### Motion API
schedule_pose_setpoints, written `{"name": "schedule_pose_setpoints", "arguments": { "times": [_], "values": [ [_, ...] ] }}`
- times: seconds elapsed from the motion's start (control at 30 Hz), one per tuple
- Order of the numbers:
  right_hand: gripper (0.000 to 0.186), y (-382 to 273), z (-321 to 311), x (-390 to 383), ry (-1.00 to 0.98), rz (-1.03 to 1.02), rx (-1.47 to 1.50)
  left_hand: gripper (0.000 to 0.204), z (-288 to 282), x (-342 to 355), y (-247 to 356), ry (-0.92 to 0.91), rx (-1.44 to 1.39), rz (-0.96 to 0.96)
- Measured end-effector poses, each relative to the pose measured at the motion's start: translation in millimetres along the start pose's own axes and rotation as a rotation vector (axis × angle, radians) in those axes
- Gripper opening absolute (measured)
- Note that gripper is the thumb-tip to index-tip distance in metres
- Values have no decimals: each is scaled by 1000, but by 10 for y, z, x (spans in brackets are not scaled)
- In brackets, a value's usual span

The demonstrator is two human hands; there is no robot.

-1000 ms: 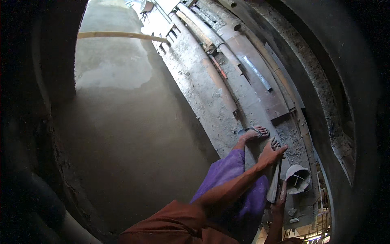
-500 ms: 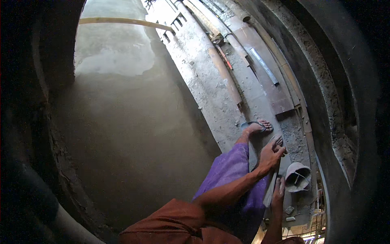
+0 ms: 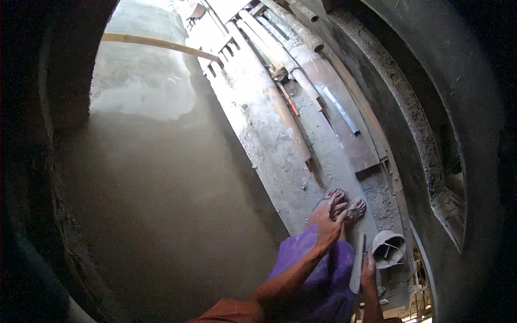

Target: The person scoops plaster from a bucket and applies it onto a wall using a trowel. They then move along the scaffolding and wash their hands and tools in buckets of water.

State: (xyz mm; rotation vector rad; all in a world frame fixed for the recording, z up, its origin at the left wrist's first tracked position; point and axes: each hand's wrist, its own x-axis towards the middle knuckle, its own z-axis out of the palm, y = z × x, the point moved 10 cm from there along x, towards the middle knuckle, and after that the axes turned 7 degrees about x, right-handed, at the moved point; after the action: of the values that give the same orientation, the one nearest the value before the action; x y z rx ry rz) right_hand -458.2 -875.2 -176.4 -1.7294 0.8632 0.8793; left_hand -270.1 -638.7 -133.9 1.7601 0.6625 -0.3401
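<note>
My right hand (image 3: 369,273) is closed on a plastering trowel (image 3: 357,264), seen nearly edge-on as a long, flat grey blade; its handle is hidden. To the left, my left hand (image 3: 326,222) reaches over my purple lower garment toward the feet. Its fingers are stretched and somewhat apart, with nothing visible in them, and it does not touch the trowel. Just right of the trowel stands a whitish, dusty bucket (image 3: 381,240) with a thin handle across its mouth.
A smooth, damp-looking plastered surface (image 3: 177,177) fills the left. Along the dusty walkway lie pipes or poles (image 3: 288,116), a brown board (image 3: 362,153) and a silvery straight bar (image 3: 341,110). A wooden pole (image 3: 156,45) crosses at the top left. A dark ledge (image 3: 404,102) curves along the right.
My left hand has come away from the trowel and moved left, its fingers spreading. The trowel stays in my right hand, now more upright. The whole view has shifted somewhat.
</note>
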Motion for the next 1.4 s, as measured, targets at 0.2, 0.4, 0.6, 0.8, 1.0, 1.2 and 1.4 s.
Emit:
{"name": "schedule_pose_setpoints", "arguments": {
  "times": [0.2,0.4,0.6,0.8,1.0,1.2,1.4],
  "values": [
    [52,1011,-809,247,76,-60,401,57,-285,-330,-389,-2,-233,-405],
    [50,563,24,590,8,-17,75,70,-1161,333,-999,198,319,-43],
    [50,426,1036,893,-44,42,35,57,-840,981,-1564,-95,-197,-374],
    [50,630,1570,1439,-87,95,198,49,-62,1140,-2209,-174,10,-355],
    [49,1057,1665,1355,-27,194,502,67,450,821,-2609,-373,-50,-452],
    [49,1088,1681,1311,50,113,882,71,853,513,-2710,-582,-12,-637],
    [28,2362,2083,1436,185,107,691,76,1702,-112,-2677,-827,197,-611]
  ]
}}
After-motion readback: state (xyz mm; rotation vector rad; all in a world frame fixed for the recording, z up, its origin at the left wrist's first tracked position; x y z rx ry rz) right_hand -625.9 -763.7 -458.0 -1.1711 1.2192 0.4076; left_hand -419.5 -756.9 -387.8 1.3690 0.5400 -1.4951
